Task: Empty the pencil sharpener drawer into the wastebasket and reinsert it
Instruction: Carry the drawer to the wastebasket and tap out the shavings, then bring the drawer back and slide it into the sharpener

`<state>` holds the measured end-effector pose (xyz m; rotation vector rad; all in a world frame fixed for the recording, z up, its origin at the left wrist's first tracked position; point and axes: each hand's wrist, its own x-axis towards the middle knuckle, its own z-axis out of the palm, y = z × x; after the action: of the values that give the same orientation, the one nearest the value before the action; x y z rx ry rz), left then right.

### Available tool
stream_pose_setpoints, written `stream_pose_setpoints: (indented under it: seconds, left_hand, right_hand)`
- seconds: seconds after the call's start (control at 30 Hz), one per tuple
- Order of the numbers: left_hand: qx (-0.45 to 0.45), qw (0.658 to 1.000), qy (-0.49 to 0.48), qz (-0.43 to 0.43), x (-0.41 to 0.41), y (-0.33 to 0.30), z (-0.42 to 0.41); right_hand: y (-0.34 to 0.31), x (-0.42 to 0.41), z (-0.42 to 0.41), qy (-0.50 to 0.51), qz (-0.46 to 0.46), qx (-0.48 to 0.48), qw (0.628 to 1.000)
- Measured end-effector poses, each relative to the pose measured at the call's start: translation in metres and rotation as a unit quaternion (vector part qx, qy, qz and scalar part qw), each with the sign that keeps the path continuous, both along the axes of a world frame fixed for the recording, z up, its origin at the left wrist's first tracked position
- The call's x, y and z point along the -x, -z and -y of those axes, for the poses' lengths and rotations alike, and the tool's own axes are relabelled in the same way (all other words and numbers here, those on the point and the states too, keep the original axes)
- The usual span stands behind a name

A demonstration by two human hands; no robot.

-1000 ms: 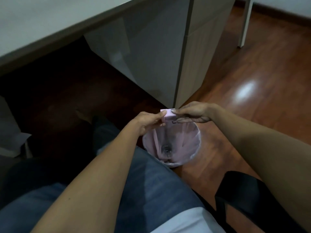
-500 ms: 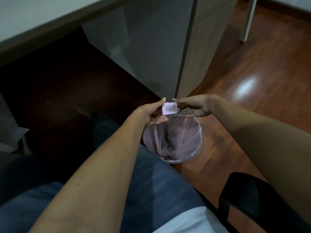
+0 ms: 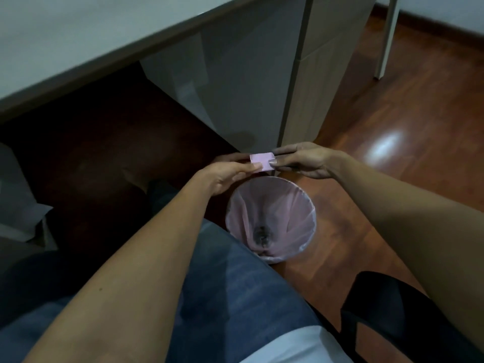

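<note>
Head view. The person sits at a desk whose underside fills the upper left of the frame. Both hands meet at centre frame, just above the far rim of the wastebasket. The left hand and the right hand pinch a small pink block between them from opposite ends; thumb tips rest on its near face. Both grips are narrow and closed on the block. Whether this block is the drawer alone or the sharpener body with the drawer partly seated cannot be told; the frame is soft with blur.

The wastebasket stands on the wooden floor at lower centre, lined with a pink bag. A dark clump, apparently shavings, lies at the bag's bottom.

Judgement: emptying appears done, given the debris in the bag and the block held level rather than tipped. The step in hand is likely reinsertion. The next move calls for squaring the drawer to its slot and pushing it straight home, hands steady, kept over the wastebasket to catch any stray dust.
</note>
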<state>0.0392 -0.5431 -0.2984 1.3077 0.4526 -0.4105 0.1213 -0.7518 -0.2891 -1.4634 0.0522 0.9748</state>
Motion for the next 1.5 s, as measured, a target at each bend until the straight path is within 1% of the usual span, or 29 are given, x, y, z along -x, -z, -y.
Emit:
stream_pose_setpoints:
  seconds: [0.17,0.37,0.53,0.73,0.93,1.03,1.17,1.3,1.5]
  left_hand:
    - [-0.074,0.992,0.003,0.098,-0.001,-0.022,-0.004]
    - [-0.095,0.979,-0.006,0.179,-0.002,-0.059,-0.003]
    - [-0.134,0.957,-0.009,0.257,-0.007,-0.100,-0.006]
    - [-0.163,0.932,-0.011,0.324,-0.004,-0.162,0.000]
    - [-0.181,0.914,-0.013,0.362,-0.001,-0.209,0.006]
    - [-0.172,0.910,-0.018,0.378,0.000,-0.230,0.009]
    - [-0.176,0.900,-0.020,0.397,0.003,-0.266,0.007]
    - [-0.182,0.893,-0.032,0.410,0.008,-0.298,-0.010]
    - [-0.208,0.881,-0.062,0.420,0.030,-0.341,-0.060]
  right_hand:
    - [-0.023,0.001,-0.002,-0.011,0.074,-0.015,0.997]
    - [-0.065,0.003,-0.003,-0.002,0.132,-0.042,0.990]
    - [-0.114,-0.003,0.004,-0.004,0.181,-0.073,0.981]
    - [-0.171,-0.002,0.014,-0.002,0.239,-0.094,0.967]
    - [-0.225,0.003,0.024,-0.008,0.283,-0.111,0.953]
    - [-0.253,0.007,0.029,-0.019,0.296,-0.117,0.948]
    - [-0.280,0.008,0.025,-0.018,0.318,-0.144,0.937]
    - [-0.308,0.007,0.005,-0.024,0.333,-0.167,0.928]
    - [-0.347,0.005,-0.054,-0.067,0.361,-0.181,0.912]
